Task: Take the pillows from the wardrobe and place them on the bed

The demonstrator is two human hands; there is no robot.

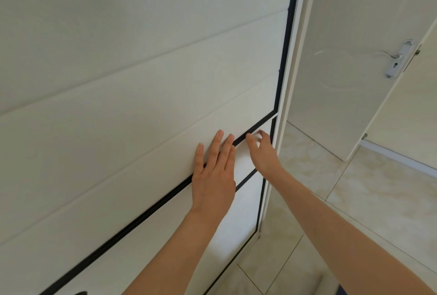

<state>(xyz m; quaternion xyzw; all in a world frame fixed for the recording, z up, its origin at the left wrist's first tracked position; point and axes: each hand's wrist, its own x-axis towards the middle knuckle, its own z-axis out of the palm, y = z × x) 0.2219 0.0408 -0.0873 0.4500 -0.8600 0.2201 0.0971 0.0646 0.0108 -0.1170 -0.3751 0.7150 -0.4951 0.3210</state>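
Head view: the left hand [214, 174] lies flat, fingers spread, on the white black-trimmed wardrobe door [142, 96]; the right hand [262, 150] curls loosely open at its right edge, empty; pillows not visible

Pale beige marbled floor tiles [369, 202] with thin grout lines fill the right and near right. At far right, a white hinged room door [340, 70] stands open, carrying a silver metal lever handle on a keyhole plate [397, 59] near its right edge. Right of it, a cream wall panel [411, 117] runs down to a white skirting strip [399, 156] along the floor. Light is soft and even, daylight in character; source not visible. No strong shadows.
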